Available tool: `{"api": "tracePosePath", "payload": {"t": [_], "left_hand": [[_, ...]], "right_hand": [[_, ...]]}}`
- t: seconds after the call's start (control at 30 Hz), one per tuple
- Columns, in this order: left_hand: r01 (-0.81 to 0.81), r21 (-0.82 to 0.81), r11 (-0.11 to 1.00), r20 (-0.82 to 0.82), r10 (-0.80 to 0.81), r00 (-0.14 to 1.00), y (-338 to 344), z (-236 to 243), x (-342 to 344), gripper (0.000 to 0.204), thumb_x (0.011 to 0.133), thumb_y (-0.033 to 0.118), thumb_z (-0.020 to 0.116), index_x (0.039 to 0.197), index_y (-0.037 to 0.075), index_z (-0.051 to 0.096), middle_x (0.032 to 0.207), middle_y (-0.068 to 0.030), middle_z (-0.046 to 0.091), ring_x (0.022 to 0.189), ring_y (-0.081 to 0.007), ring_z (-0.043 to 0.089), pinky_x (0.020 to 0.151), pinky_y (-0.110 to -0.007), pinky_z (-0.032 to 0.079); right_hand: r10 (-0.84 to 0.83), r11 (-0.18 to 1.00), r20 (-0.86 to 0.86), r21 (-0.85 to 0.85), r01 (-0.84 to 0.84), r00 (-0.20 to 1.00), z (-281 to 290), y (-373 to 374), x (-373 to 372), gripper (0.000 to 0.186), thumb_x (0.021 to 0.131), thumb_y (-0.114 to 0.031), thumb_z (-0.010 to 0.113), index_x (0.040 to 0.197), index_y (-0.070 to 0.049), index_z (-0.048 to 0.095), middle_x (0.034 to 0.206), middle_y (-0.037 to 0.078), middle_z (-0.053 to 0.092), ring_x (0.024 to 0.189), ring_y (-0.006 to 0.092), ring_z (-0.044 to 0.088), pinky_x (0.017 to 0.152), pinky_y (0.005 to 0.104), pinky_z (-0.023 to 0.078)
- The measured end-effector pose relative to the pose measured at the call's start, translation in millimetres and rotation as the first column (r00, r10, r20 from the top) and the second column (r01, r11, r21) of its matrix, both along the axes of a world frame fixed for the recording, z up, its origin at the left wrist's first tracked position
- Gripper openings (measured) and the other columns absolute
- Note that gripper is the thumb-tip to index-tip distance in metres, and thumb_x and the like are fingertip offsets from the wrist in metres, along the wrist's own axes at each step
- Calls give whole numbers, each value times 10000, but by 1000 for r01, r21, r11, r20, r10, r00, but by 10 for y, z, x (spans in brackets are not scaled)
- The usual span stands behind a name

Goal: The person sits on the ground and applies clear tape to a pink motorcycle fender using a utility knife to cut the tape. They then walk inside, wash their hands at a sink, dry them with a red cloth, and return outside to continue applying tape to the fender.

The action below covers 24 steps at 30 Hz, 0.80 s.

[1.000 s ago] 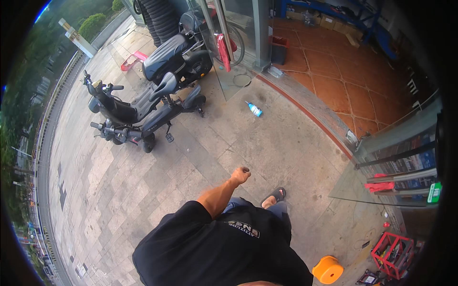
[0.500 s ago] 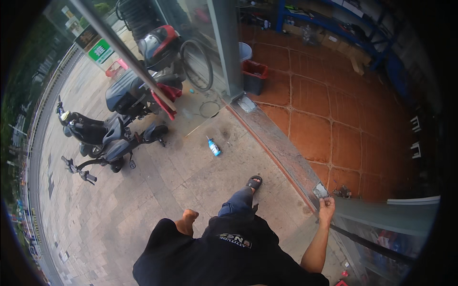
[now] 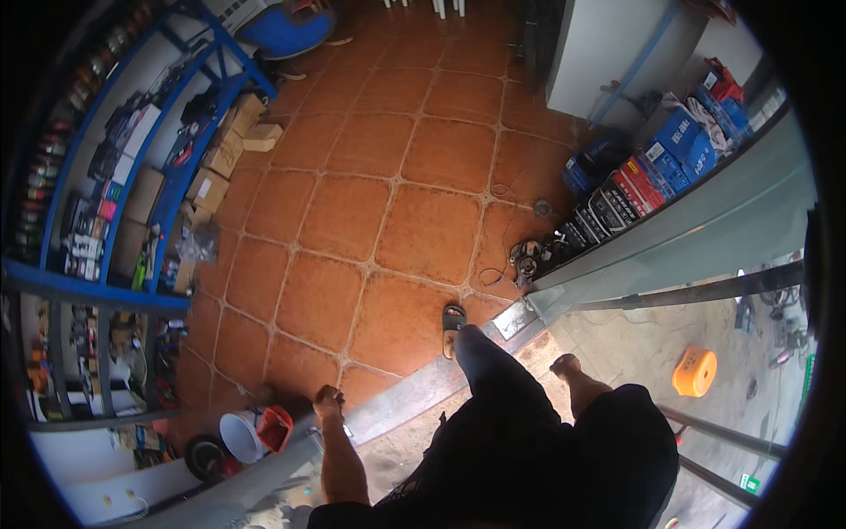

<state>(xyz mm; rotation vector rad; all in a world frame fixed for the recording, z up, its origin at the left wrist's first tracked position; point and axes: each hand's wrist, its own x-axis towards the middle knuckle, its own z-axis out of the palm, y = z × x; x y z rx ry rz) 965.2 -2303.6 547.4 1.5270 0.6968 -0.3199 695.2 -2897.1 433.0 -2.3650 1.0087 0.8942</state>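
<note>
Terracotta floor, I stepped in; both fists curled, holding nothing.
Left hand (image 3: 329, 402) nearest white bucket (image 3: 240, 435): light, stiff plastic, grab rim; right hand (image 3: 564, 364) free.

The view swung from the paved yard with its parked scooters and the blue bottle, all now gone from the frame, to the orange tiled floor (image 3: 414, 220) of the shop, which filled the upper and middle frame, with blue shelving (image 3: 132, 176) at the left edge. The right hand (image 3: 564, 363), earlier raised at the glass door's edge at lower right, dropped beside the hip, empty and loosely closed. The left hand (image 3: 328, 402) came forward at lower centre-left, and the sandalled foot (image 3: 453, 323) stepped across the metal threshold (image 3: 414, 392) onto the tiles.
</note>
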Motion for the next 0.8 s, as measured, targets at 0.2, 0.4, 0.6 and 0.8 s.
{"api": "tracePosePath", "payload": {"t": [0.2, 0.4, 0.6, 0.8], "left_hand": [[103, -111, 989, -528, -146, 836, -768, -138, 692, 56, 937, 172, 538, 901, 137, 564, 698, -11, 483, 526, -160, 472, 451, -269, 378], [883, 229, 410, -366, -804, 468, -1063, -372, 2121, 175, 925, 190, 572, 766, 134, 527, 618, -30, 428, 575, -222, 484, 537, -343, 429], [397, 46, 917, -530, -314, 788, -2136, -144, 4802, 236, 899, 88, 559, 695, 170, 472, 580, -4, 432, 488, -174, 474, 434, -302, 376], [481, -95, 872, -124, -489, 863, -4319, 102, 8192, 300, 891, 78, 528, 618, 162, 438, 543, 2, 415, 429, -118, 438, 355, -274, 324]], "right_hand": [[-187, 980, 484, 157, 125, 855, 1221, -170, 2650, 253, 712, -308, 721, 817, -79, 694, 878, 131, 712, 852, 295, 694, 774, 407, 552], [-305, 952, 649, 224, 208, 697, 1348, -1174, 4883, 270, 774, -332, 680, 864, -80, 719, 860, 149, 716, 816, 326, 697, 745, 425, 554], [-419, 903, 309, 46, 426, 854, 762, -1952, 5422, 369, 792, -423, 671, 841, -63, 733, 862, 166, 717, 837, 295, 697, 742, 452, 532], [-792, 602, 69, 250, 758, 606, 704, -2296, 5606, 361, 781, -377, 686, 1015, -108, 746, 985, 168, 728, 947, 296, 706, 861, 386, 557]]}}
